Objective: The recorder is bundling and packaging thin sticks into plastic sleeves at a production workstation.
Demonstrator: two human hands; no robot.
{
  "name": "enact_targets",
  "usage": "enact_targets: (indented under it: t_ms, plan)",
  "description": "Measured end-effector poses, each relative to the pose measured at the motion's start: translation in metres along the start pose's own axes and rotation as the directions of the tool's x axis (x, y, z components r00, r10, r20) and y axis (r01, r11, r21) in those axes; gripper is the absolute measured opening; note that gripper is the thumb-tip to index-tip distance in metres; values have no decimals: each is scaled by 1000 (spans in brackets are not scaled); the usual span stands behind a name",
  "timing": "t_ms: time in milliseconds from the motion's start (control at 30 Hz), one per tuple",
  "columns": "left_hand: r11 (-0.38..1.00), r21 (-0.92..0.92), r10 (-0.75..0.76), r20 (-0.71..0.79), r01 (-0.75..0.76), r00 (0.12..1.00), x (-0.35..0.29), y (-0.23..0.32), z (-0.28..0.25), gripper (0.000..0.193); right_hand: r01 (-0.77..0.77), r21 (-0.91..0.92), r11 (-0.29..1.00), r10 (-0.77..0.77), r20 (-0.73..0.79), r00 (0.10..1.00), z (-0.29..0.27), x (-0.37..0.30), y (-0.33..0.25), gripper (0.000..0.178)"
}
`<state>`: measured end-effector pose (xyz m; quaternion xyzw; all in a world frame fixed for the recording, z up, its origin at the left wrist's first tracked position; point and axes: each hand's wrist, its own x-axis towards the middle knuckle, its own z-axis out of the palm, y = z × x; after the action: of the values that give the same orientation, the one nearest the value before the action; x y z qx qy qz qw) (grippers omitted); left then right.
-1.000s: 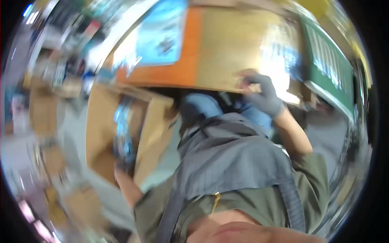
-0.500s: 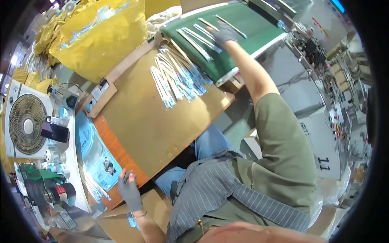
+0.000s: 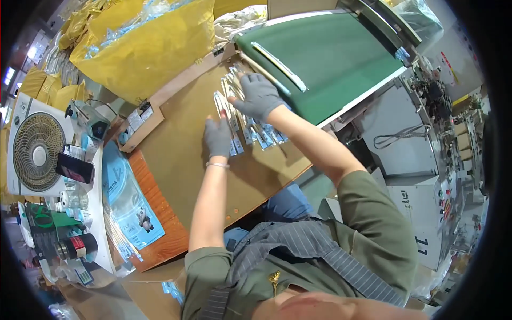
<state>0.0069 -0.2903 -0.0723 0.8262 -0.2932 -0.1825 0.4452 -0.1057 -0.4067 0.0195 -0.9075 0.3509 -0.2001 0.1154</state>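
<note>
A pile of long thin pale sticks in clear wrappers with blue ends (image 3: 246, 124), like wrapped chopsticks, lies on the brown board (image 3: 186, 154). My right hand (image 3: 260, 97), in a grey fingertipless glove, rests over the pile's upper part, its fingers stretched forward and thumb apart. At the pile's left edge is my gloved left hand (image 3: 217, 138), fingers extended beside the sticks; neither hand plainly grips one. More wrapped sticks (image 3: 278, 65) lie on the green conveyor belt (image 3: 341, 58) and along its near edge.
Yellow bags (image 3: 154, 53) stand at the far left. A fan (image 3: 38, 153), a phone (image 3: 74, 170) and jars line the left side. Blue printed packaging (image 3: 130, 197) and loose sticks (image 3: 120, 234) lie by the board. Machinery (image 3: 442, 197) fills the right.
My right hand has come from the belt back to the pile, and fewer sticks lie on the belt. My left hand has moved up from the lower left to the pile's left edge.
</note>
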Motion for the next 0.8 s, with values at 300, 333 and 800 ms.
enact_targets:
  t_ms: [300,333,800]
  plan:
    - [984,-106,135,-79,-143,988,-6,-20,21,69,-159,-350,923,83,-225,971,47,9,39,78]
    - [992,-84,85,-60,-90,995,-8,-14,16,69,-158,-352,922,82,-221,972,51,8,35,78]
    - [475,-764,-215,379,436,900,23,-16,-7,62,-381,34,924,362,247,899,86,-4,-10,93]
